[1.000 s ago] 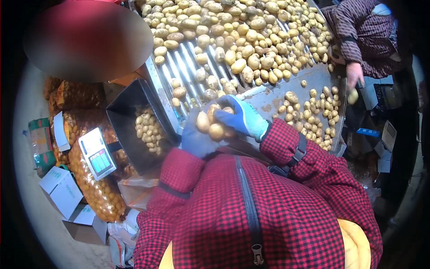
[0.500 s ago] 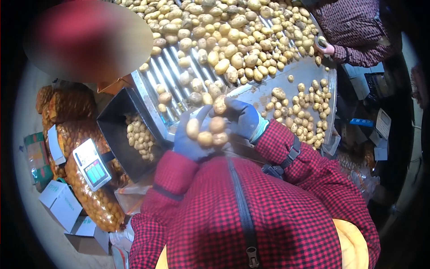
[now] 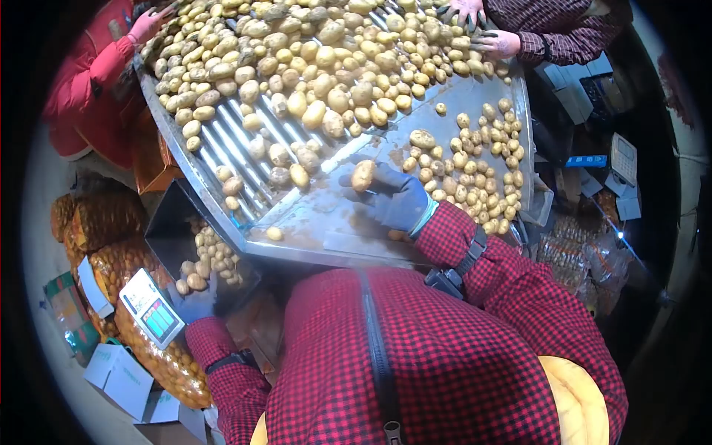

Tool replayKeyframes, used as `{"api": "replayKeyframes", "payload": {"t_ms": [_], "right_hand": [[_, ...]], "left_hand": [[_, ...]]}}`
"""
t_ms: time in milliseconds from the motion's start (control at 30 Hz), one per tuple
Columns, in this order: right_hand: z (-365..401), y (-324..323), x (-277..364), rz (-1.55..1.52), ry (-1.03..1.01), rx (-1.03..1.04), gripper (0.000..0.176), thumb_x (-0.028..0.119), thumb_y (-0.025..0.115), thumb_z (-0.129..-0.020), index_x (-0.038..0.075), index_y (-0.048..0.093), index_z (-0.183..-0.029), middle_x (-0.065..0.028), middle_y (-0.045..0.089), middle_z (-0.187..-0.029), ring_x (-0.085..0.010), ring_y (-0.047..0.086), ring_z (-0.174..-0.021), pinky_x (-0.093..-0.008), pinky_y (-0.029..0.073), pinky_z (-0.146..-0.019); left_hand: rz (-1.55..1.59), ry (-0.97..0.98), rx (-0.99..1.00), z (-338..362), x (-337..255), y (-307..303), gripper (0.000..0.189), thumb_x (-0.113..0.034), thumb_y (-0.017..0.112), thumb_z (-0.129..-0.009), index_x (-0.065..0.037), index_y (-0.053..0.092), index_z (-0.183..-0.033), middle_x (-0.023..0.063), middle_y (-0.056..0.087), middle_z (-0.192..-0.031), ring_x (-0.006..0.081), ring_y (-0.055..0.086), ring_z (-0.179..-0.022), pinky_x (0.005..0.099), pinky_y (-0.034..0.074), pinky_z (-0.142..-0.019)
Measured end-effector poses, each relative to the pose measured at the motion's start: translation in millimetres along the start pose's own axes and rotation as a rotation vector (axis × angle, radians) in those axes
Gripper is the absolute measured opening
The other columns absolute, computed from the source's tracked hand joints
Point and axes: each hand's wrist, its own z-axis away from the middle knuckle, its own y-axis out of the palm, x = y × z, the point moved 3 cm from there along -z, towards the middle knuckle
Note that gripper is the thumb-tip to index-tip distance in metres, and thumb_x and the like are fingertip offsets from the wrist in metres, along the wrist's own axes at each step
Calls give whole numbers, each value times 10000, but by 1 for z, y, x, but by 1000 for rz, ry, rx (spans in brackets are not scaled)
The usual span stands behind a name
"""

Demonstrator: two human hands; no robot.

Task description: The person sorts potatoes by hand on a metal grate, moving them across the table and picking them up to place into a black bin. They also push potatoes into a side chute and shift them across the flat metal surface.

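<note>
My right hand (image 3: 397, 199), in a dark grey-blue glove, is closed around a single potato (image 3: 363, 176) above the metal sorting table (image 3: 315, 219). Down at the left, my gloved left hand (image 3: 197, 302) is at the near edge of a black bin (image 3: 167, 233), blurred and partly shaded. Several larger potatoes (image 3: 196, 282) lie against its fingers, cupped in it as far as I can see. Smaller potatoes (image 3: 215, 248) sit inside the bin. A small potato (image 3: 274, 233) lies near the table's front edge.
Many potatoes (image 3: 319, 81) cover the roller bars (image 3: 230, 141); smaller ones (image 3: 475, 178) gather at the right. A digital scale (image 3: 152, 308) stands beside net sacks (image 3: 174, 371). Two co-workers' gloved hands (image 3: 498, 44) and another person's hand (image 3: 148, 26) reach in from behind.
My hands have parted. The left hand has moved down and left to the black bin with several potatoes; the right stays over the table with one potato. The view has shifted.
</note>
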Motion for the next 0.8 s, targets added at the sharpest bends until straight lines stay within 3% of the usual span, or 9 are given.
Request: {"api": "replayKeyframes", "payload": {"t_ms": [133, 233, 267, 333, 400, 467, 500, 633, 800], "right_hand": [[7, -19, 5, -176, 71, 87, 495, 366, 477, -1032, 71, 489, -1428, -136, 658, -1128, -172, 600, -863, -337, 508, -742], [17, -14, 10, -245, 99, 43, 527, 416, 456, -1028, 76, 493, -1428, -80, 644, -963, -104, 512, -671, -276, 432, -622], [19, -18, 10, -278, 103, 68, 519, 404, 453, -1030, 73, 493, -1428, -76, 644, -950, -99, 511, -660, -275, 428, -611], [20, -26, 10, -317, 99, 112, 508, 384, 450, -1031, 67, 493, -1425, -65, 642, -920, -89, 506, -642, -273, 420, -590], [20, -32, 7, -337, 75, 155, 500, 370, 452, -1030, 59, 494, -1420, -53, 637, -886, -78, 497, -628, -272, 414, -568], [27, -32, 6, -313, 53, 181, 508, 337, 446, -1030, 37, 452, -1439, -45, 679, -906, -92, 495, -607, -269, 386, -550], [31, -31, 8, -299, 38, 194, 513, 321, 443, -1029, 27, 432, -1449, -42, 700, -915, -98, 495, -597, -268, 372, -540], [51, -18, 31, 1, -37, 30, 535, 416, 332, -1063, 58, 449, -1442, -115, 698, -1098, -117, 609, -723, -264, 418, -547], [74, -46, 53, 473, -440, -138, 427, 142, 410, -1046, 78, 428, -1468, -85, 566, -1351, -206, 602, -1122, -313, 539, -882]], "left_hand": [[-97, -65, -191, 7, -3, 11, 574, -465, 485, -1002, -145, 370, -1465, 186, 342, -1544, 381, 373, -1403, 554, 384, -1110], [-124, -32, 303, 6, -3, 34, 597, -405, 528, -1002, -94, 325, -1469, 199, 373, -1501, 376, 394, -1388, 497, 412, -1107], [-212, 159, 613, 4, 9, 47, 540, -362, 534, -1010, -68, 376, -1435, 230, 411, -1455, 367, 452, -1343, 482, 437, -1092], [-406, 421, 742, 97, 61, 132, 458, -320, 510, -1028, -49, 441, -1391, 236, 447, -1416, 364, 494, -1307, 461, 446, -1087], [-312, -209, 966, 116, 106, 167, 551, -375, 464, -1037, -48, 387, -1474, 261, 470, -1437, 379, 508, -1305, 441, 477, -1041], [-339, -560, 1013, 147, 161, 203, 605, -457, 482, -1022, -24, 423, -1439, 268, 509, -1386, 391, 557, -1240, 473, 479, -1036], [-452, -565, 903, 158, 183, 212, 621, -484, 484, -1014, -14, 446, -1418, 257, 568, -1314, 365, 590, -1200, 457, 503, -1007], [-450, -865, 953, 165, 249, 211, 561, -473, 511, -1005, -27, 501, -1346, 196, 641, -1226, 271, 663, -1091, 398, 571, -912], [-693, -853, 773, 160, 281, 209, 533, -416, 556, -993, -7, 488, -1328, 199, 620, -1226, 329, 649, -1059, 412, 569, -888]]}}
